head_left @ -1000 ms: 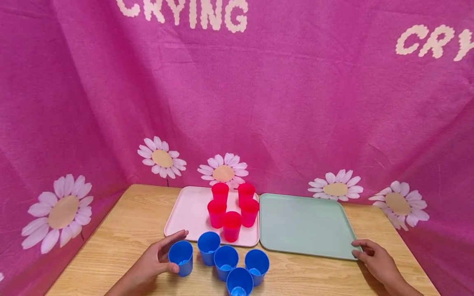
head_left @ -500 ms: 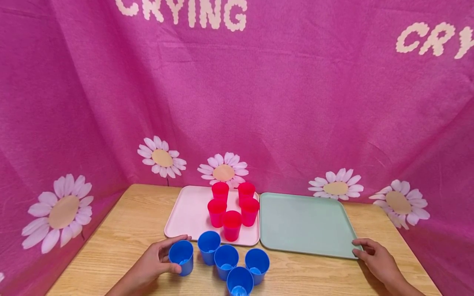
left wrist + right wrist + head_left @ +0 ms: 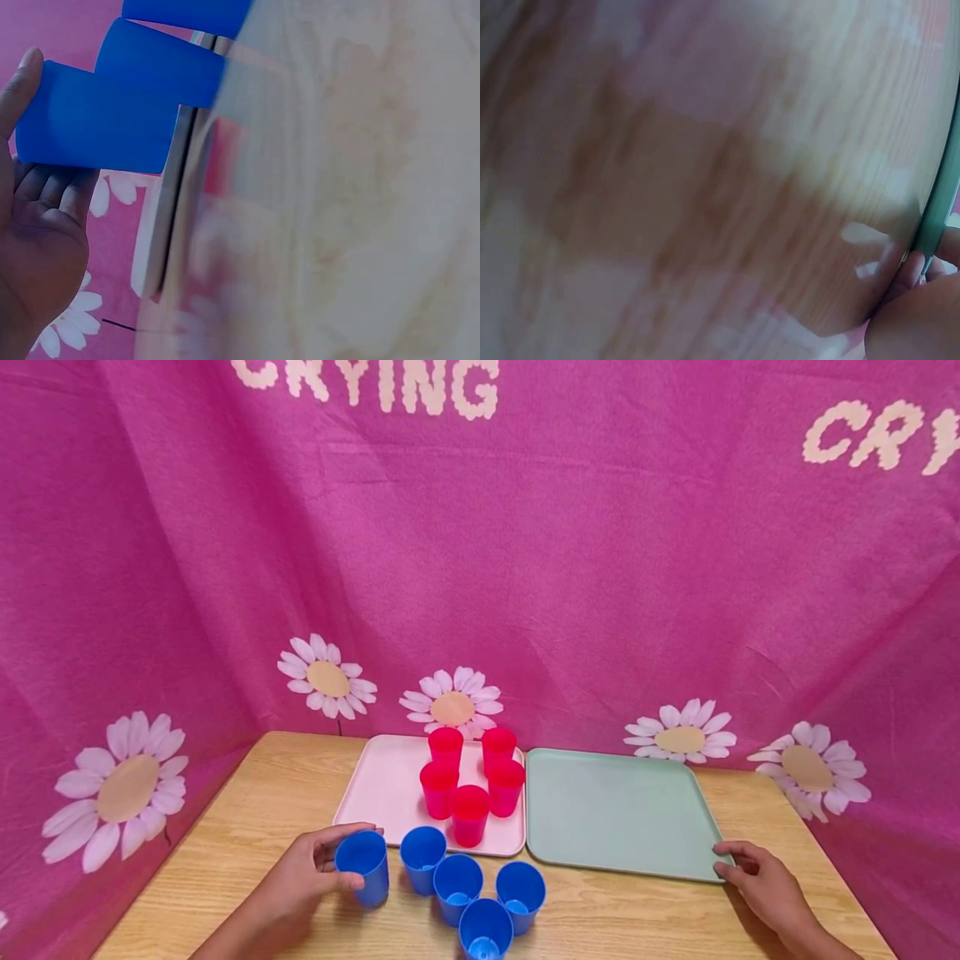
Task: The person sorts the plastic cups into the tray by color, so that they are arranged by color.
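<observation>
My left hand (image 3: 303, 872) grips a blue plastic cup (image 3: 372, 881), thumb on the near side and fingers behind it. In the left wrist view the same cup (image 3: 97, 120) lies against the fingers and palm. Several more upright blue cups (image 3: 458, 893) stand just right of it on the table. My right hand (image 3: 768, 893) pinches the near right corner of a mint green tray (image 3: 615, 814) between thumb and fingers. The right wrist view shows the green tray's edge (image 3: 934, 217) at those fingertips.
A pale pink tray (image 3: 382, 793) adjoins the green one on its left and bears several red cups (image 3: 469, 818). Both trays sit toward the back of the wooden table (image 3: 210, 852). A magenta cloth (image 3: 570, 577) with daisies hangs behind and at the sides.
The left hand has raised the blue cup slightly and shifted it a little left. The right hand stays at the green tray's corner. The other cups have not moved.
</observation>
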`<state>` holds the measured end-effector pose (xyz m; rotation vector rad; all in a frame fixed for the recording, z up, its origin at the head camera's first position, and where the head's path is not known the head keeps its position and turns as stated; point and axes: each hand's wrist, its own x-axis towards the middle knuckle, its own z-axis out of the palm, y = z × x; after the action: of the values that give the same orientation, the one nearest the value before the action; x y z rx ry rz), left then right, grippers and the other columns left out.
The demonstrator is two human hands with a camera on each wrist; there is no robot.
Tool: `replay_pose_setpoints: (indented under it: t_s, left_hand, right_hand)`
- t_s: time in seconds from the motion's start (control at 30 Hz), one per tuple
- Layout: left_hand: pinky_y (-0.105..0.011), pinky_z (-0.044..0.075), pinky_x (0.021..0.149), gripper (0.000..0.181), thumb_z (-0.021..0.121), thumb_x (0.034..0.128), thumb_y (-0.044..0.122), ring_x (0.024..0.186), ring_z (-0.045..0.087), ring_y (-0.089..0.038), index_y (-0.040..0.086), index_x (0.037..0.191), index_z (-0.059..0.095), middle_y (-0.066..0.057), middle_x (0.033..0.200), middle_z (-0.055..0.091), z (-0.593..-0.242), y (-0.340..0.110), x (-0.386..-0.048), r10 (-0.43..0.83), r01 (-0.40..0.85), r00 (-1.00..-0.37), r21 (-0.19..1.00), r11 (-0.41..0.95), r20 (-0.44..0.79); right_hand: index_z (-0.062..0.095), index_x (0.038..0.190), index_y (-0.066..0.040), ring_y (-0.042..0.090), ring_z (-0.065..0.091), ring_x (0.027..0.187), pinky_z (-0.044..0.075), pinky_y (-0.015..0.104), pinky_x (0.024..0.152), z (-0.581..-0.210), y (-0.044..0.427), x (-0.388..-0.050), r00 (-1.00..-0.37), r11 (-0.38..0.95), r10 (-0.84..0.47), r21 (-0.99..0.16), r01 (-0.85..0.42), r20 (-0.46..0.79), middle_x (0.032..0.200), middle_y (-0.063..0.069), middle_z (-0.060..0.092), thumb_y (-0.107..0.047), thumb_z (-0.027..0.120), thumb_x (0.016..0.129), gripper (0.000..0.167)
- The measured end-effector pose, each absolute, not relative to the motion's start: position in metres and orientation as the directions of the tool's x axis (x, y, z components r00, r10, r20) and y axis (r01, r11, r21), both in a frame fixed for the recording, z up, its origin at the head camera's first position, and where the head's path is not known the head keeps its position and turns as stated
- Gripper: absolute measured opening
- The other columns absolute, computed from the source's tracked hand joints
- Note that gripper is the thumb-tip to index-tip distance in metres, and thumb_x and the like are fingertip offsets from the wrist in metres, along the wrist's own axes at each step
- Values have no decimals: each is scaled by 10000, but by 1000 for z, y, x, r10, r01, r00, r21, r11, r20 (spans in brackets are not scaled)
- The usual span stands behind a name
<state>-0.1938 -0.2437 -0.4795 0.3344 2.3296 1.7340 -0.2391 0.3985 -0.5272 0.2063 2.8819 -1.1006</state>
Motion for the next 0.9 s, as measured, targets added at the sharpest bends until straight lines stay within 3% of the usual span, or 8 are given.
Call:
replay_pose_setpoints:
  t_s: [0.13, 0.23, 0.53, 0.9]
  left_hand:
    - [-257, 558, 957, 653, 811, 905, 200, 1233, 650, -319, -22, 1458, 543, -234, 1415, 608, -471, -245, -202, 345, 138, -938, 953, 270, 38]
    - [-259, 566, 941, 637, 806, 910, 196, 1185, 685, -242, -18, 1453, 550, -232, 1400, 620, -464, -246, -207, 368, 179, -927, 948, 264, 73]
    - [-322, 608, 866, 601, 802, 912, 179, 1112, 706, -318, -8, 1436, 574, -246, 1334, 657, -437, -240, -230, 406, 259, -904, 929, 266, 136]
    - [-343, 616, 851, 630, 820, 894, 243, 1102, 711, -335, 41, 1443, 586, -198, 1273, 697, -411, -221, -255, 389, 282, -911, 898, 337, 140]
  right_hand:
    - [637, 1278, 57, 492, 527, 1262, 441, 617, 1009, -528, 398, -239, -990, 738, 110, -660, 138, -85, 1401, 374, 529, -236, 681, 1002, 406]
    - [640, 1273, 54, 487, 530, 1259, 438, 616, 1008, -529, 399, -238, -991, 738, 110, -661, 136, -81, 1394, 373, 536, -237, 682, 1000, 402]
    - [654, 1258, 44, 410, 579, 1158, 461, 564, 966, -530, 397, -236, -991, 747, 121, -652, 133, -63, 1354, 355, 571, -211, 691, 994, 369]
    - [648, 1270, 39, 470, 540, 1233, 449, 613, 995, -530, 399, -237, -991, 725, 110, -675, 134, -78, 1381, 358, 553, -249, 685, 996, 399]
